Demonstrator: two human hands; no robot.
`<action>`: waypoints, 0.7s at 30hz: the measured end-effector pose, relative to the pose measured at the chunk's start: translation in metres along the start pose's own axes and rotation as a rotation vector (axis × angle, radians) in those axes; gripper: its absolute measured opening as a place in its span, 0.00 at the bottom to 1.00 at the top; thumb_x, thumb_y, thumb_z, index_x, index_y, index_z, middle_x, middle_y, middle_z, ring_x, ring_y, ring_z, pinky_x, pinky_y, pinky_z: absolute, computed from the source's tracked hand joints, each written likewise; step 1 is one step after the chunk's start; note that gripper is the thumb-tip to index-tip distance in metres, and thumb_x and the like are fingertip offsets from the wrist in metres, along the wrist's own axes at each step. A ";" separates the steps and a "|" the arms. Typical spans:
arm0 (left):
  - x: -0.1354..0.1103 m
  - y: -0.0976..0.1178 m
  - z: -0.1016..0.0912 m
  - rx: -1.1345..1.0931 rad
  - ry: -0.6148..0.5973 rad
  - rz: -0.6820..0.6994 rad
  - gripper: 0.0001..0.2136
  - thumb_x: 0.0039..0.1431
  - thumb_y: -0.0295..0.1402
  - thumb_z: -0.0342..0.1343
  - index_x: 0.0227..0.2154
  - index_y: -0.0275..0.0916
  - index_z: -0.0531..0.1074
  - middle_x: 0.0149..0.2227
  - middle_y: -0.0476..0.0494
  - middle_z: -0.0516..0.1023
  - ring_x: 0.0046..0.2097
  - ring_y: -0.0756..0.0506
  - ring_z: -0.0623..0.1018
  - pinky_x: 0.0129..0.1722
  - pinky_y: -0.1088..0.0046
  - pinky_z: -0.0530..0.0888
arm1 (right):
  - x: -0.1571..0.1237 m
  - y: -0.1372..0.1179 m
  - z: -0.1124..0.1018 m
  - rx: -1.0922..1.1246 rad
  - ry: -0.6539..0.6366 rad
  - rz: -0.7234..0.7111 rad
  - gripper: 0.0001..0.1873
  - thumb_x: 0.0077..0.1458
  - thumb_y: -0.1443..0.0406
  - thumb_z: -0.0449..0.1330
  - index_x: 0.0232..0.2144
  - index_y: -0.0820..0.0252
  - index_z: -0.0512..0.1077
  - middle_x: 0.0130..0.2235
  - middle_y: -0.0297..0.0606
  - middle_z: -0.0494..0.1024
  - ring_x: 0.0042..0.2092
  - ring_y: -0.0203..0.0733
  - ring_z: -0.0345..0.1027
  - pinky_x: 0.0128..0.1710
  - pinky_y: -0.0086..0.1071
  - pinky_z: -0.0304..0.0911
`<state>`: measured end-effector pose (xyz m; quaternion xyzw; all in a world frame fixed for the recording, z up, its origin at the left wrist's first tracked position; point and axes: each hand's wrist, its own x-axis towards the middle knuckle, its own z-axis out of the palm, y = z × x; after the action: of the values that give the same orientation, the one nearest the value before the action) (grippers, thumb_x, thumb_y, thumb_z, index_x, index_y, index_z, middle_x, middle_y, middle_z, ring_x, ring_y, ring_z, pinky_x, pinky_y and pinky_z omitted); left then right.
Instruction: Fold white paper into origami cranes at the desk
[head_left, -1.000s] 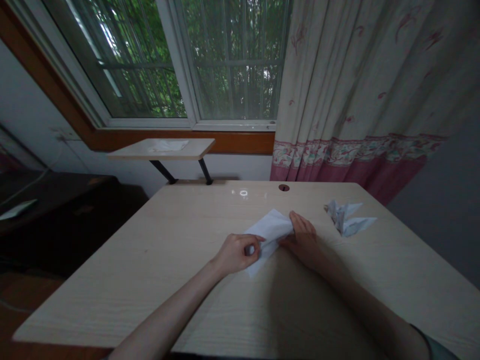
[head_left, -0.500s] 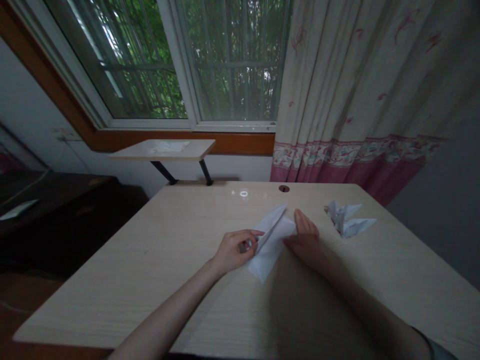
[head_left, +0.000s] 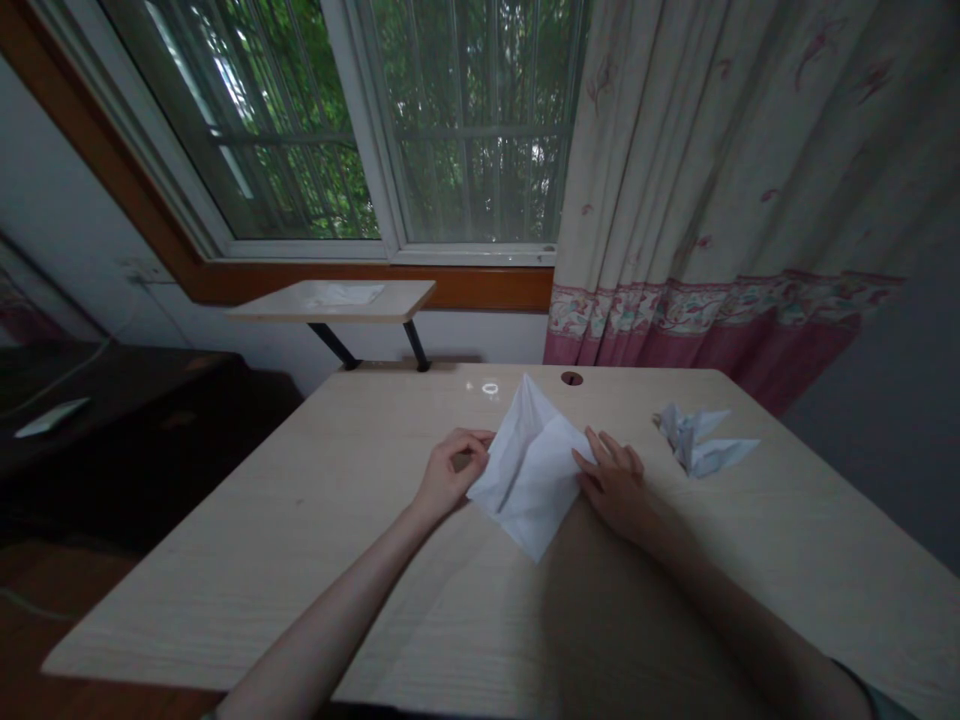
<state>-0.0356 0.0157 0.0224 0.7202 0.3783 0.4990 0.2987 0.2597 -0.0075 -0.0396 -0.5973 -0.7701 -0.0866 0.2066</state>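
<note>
1. Surface [head_left: 300, 560], near side. The front edge lies under the forearms, well apart from the paper; a broad stretch of wood grain to the left offers lateral room for the left arm.
2. Left hand [head_left: 448, 470]. Thumb and forefinger are brought together, apparently pinching the paper's left margin. Too strong an outward pull here could tear the thin sheet.
3. Right hand [head_left: 621, 490]. The fingers lie at the paper's right corner; whether they clamp it from beneath cannot be told. A light hold could let the corner slip and the sheet skew.
4. Folded paper [head_left: 532, 485]. It lies between the hands on the surface, diamond-like, one point toward the viewer and one away. The raised crease left of centre is the weak spot—uneven pressure could set a crooked fold.
5. Paper figure [head_left: 701, 440]. It stands right of the right hand, near the surface's right edge; a wide sweep of that hand could crush it or knock it off.
6. Far margin. The round hole [head_left: 571, 379] sits beyond the paper's far tip; the raised shelf [head_left: 270, 305] limits reach at far left.
</note>
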 end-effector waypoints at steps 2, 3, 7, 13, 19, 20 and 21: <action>0.002 -0.003 -0.002 -0.037 0.017 -0.004 0.11 0.59 0.37 0.59 0.24 0.39 0.73 0.44 0.38 0.81 0.47 0.39 0.78 0.50 0.61 0.72 | 0.001 0.000 -0.002 0.004 0.011 -0.010 0.16 0.62 0.64 0.56 0.50 0.51 0.76 0.66 0.46 0.64 0.67 0.59 0.55 0.63 0.64 0.46; 0.002 -0.004 -0.003 -0.068 0.026 -0.011 0.11 0.59 0.38 0.59 0.24 0.39 0.72 0.45 0.38 0.80 0.48 0.39 0.78 0.50 0.61 0.72 | 0.001 -0.001 -0.004 0.007 0.013 -0.018 0.15 0.61 0.63 0.57 0.49 0.52 0.77 0.66 0.47 0.65 0.66 0.60 0.55 0.63 0.64 0.46; 0.004 -0.012 -0.003 -0.200 0.131 -0.059 0.09 0.57 0.38 0.60 0.31 0.39 0.71 0.49 0.38 0.77 0.49 0.39 0.77 0.46 0.65 0.73 | 0.003 0.001 -0.010 0.015 0.020 -0.051 0.13 0.61 0.63 0.58 0.45 0.54 0.79 0.66 0.47 0.65 0.66 0.61 0.56 0.63 0.65 0.45; 0.007 -0.010 0.000 -0.229 0.279 -0.059 0.12 0.60 0.43 0.57 0.37 0.39 0.75 0.48 0.38 0.78 0.53 0.38 0.76 0.51 0.62 0.72 | 0.006 0.004 -0.014 -0.008 0.027 -0.072 0.11 0.61 0.63 0.58 0.42 0.53 0.79 0.62 0.46 0.71 0.64 0.57 0.61 0.64 0.63 0.46; 0.005 -0.008 0.000 -0.143 0.414 -0.012 0.15 0.66 0.47 0.51 0.39 0.42 0.74 0.48 0.41 0.78 0.55 0.39 0.75 0.53 0.63 0.72 | 0.006 0.003 -0.015 0.000 0.002 -0.068 0.22 0.56 0.71 0.55 0.53 0.56 0.75 0.63 0.47 0.70 0.64 0.56 0.61 0.63 0.62 0.48; 0.004 -0.010 0.000 -0.123 0.410 -0.001 0.13 0.67 0.46 0.51 0.40 0.43 0.74 0.48 0.42 0.78 0.55 0.40 0.75 0.54 0.63 0.71 | 0.005 0.003 -0.014 0.014 -0.008 -0.079 0.25 0.56 0.73 0.54 0.55 0.57 0.73 0.64 0.47 0.69 0.64 0.55 0.60 0.64 0.62 0.48; 0.003 -0.011 0.000 -0.100 0.394 0.003 0.12 0.67 0.44 0.51 0.41 0.44 0.74 0.49 0.43 0.77 0.56 0.40 0.75 0.55 0.63 0.70 | 0.005 0.003 -0.013 0.033 -0.021 -0.098 0.28 0.55 0.74 0.52 0.57 0.57 0.71 0.64 0.46 0.69 0.65 0.54 0.60 0.64 0.62 0.47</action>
<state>-0.0375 0.0241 0.0145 0.5934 0.4033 0.6488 0.2535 0.2647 -0.0076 -0.0258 -0.5564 -0.8018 -0.0777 0.2038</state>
